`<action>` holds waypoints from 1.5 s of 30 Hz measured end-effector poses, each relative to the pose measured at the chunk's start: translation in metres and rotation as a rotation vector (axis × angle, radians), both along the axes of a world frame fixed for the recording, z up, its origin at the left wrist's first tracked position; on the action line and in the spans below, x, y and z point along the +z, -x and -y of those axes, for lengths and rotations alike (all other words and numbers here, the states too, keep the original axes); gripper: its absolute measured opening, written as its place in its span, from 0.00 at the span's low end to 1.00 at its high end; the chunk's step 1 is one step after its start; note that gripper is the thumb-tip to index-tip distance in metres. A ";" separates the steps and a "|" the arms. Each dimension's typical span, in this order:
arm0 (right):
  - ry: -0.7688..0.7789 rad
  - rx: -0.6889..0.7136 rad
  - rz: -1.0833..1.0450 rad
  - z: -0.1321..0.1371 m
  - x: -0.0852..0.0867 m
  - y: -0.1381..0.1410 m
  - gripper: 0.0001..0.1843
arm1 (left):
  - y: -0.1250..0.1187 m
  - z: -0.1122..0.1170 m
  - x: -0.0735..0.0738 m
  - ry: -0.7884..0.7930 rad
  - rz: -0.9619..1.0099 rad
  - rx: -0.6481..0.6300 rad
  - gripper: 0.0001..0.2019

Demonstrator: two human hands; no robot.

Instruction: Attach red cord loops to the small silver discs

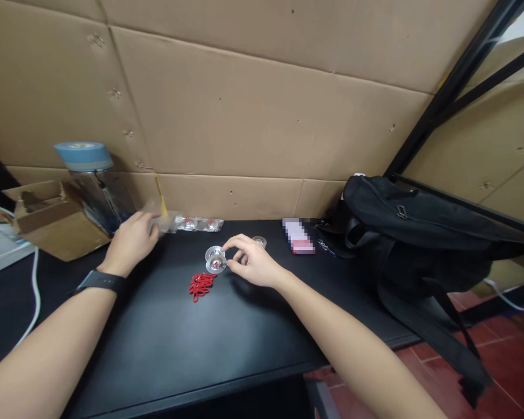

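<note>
My right hand [253,262] pinches at the edge of a clear round double disc [216,265] with a silver and red centre, shaped like a yo-yo. Another clear disc [259,240] lies partly hidden behind that hand. Just in front of the double disc is a small heap of looped red cord [202,285]. At the back left, my left hand [135,238], with a black band on its wrist, has its fingers curled on a crinkled clear plastic wrapper [163,221]. Beside it a strip of clear packets [198,223] holds shiny round pieces with red marks.
An open cardboard box [61,227] and a clear bottle with a blue lid [85,157] stand at the left, near a white cable [35,291]. A phone [297,235] and a black backpack [410,233] lie on the right. A cardboard wall [244,116] closes off the back.
</note>
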State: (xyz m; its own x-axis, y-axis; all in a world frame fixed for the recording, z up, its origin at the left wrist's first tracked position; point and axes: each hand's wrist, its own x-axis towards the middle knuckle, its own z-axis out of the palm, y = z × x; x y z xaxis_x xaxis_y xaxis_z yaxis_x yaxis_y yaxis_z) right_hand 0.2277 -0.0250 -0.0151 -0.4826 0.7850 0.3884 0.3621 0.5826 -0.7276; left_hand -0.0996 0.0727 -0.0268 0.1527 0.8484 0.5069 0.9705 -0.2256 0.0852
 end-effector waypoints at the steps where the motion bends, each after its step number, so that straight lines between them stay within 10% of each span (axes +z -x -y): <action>1: -0.003 0.001 0.004 0.000 -0.001 0.000 0.13 | -0.001 0.002 0.001 0.004 -0.008 0.051 0.20; 14: -0.003 0.021 0.036 0.001 0.000 0.000 0.15 | -0.006 0.011 -0.003 -0.178 -0.197 0.265 0.21; 29: -0.013 0.042 0.049 0.000 -0.002 -0.001 0.15 | -0.010 0.019 -0.009 -0.180 -0.086 0.113 0.18; 45: -0.006 0.037 0.097 -0.001 -0.003 -0.002 0.15 | -0.010 0.015 -0.015 -0.096 -0.368 0.283 0.20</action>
